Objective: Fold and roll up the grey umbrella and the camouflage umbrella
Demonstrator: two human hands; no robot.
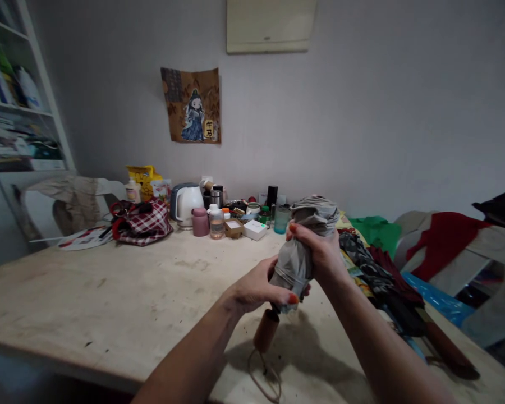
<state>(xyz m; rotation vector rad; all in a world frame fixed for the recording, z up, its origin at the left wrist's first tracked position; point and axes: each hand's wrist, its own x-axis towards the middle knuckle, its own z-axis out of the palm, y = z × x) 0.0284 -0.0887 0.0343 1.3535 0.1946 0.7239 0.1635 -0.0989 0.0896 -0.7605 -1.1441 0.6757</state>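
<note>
I hold a folded grey umbrella (297,258) above the wooden table (122,297), tilted with its brown handle (266,331) pointing down toward me and a wrist loop hanging from it. My left hand (258,289) grips the lower end of the bundled canopy, just above the handle. My right hand (320,252) wraps around the canopy higher up, near the loose grey fabric at the top.
Other folded umbrellas (382,280) lie on the table's right side, one with a dark brown handle (450,350). Along the back wall stand a white kettle (185,203), a pink bottle (200,221), jars, small boxes and a plaid bag (145,223). A bookshelf (12,95) rises at left.
</note>
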